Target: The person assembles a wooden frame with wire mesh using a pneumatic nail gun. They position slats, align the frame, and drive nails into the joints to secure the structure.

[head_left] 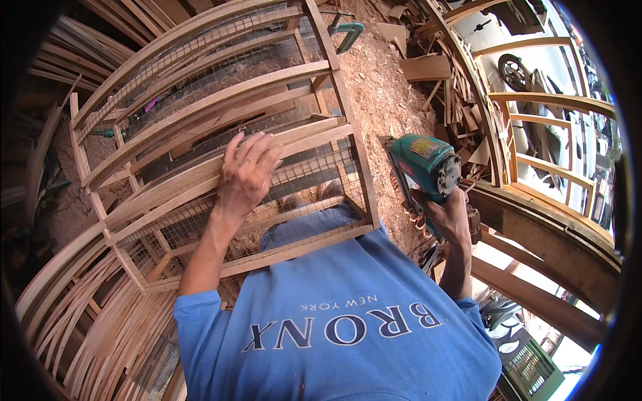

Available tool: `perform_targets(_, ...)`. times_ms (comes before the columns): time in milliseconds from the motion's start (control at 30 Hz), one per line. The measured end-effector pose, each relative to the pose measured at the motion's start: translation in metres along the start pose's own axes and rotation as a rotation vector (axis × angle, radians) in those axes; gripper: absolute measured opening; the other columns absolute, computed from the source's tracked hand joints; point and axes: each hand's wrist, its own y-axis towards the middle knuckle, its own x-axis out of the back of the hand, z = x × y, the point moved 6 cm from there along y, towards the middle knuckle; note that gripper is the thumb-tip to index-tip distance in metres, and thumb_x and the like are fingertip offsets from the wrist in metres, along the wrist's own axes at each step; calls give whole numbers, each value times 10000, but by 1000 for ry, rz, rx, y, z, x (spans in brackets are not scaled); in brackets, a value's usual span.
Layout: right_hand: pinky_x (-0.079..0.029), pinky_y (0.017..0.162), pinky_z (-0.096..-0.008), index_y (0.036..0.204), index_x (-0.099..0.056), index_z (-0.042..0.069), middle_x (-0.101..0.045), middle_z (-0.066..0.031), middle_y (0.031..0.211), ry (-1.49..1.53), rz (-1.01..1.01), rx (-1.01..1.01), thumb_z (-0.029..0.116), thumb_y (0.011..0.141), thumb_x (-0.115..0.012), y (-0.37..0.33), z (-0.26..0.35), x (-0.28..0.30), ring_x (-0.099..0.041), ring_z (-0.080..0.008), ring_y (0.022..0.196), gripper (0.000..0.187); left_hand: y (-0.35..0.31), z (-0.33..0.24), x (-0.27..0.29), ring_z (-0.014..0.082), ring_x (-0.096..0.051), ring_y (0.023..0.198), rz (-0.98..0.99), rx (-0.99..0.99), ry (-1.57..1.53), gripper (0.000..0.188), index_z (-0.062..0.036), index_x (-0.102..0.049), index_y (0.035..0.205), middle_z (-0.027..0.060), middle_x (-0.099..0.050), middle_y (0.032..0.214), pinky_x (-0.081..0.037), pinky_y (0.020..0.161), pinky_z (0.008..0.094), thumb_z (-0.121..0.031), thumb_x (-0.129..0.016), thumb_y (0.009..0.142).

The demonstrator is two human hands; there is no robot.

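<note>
A wooden frame (360, 170) with curved rails and wire mesh (194, 230) stretches in front of me, its near edge against my blue shirt. My left hand (246, 177) lies across a pair of rails near its middle. The fingers bend over the far edge of the rails, and the thumb is mostly hidden. To the right of the frame, my right hand (441, 215) is wrapped round the handle of a teal nail gun (422, 157). The nose of the nail gun points toward the frame's right side, apart from it.
Wood shavings (374, 87) cover the ground right of the frame, with a green clamp (349, 37) at the far end. Curved wooden strips (87, 321) are stacked at the left. Scrap wood (461, 120) and another wooden frame (535, 99) stand at the right, with a motorcycle wheel (513, 72) beyond.
</note>
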Motion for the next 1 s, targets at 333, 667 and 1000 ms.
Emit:
perform_targets(333, -519, 617, -334, 1057, -674, -38, -681, -88, 720, 110, -54, -69, 232, 928, -756, -15, -47, -10, -643, -128, 659, 310, 34, -14, -17, 226, -611, 912, 108, -232, 26, 381, -45, -693, 1294, 73, -650, 1024, -497, 794, 364, -78, -680, 914)
perform_targets(667, -527, 778, -422, 1090, -671, -44, -718, -205, 909, 106, 1, -179, 273, 887, -789, -16, -77, -19, -705, -335, 839, 395, 33, -9, -23, 249, -618, 934, 154, -305, -17, 537, -36, -633, 1396, 101, -676, 1086, -526, 803, 376, 61, -614, 869)
perform_targets(1000, -529, 723, -399, 1087, -675, -38, -711, -173, 824, 131, 7, -218, 258, 889, -784, -17, -80, -24, -697, -283, 761, 373, 36, -7, -22, 227, -615, 883, 137, -312, 23, 502, -30, -625, 1377, 95, -670, 1048, -501, 751, 362, 53, -610, 882)
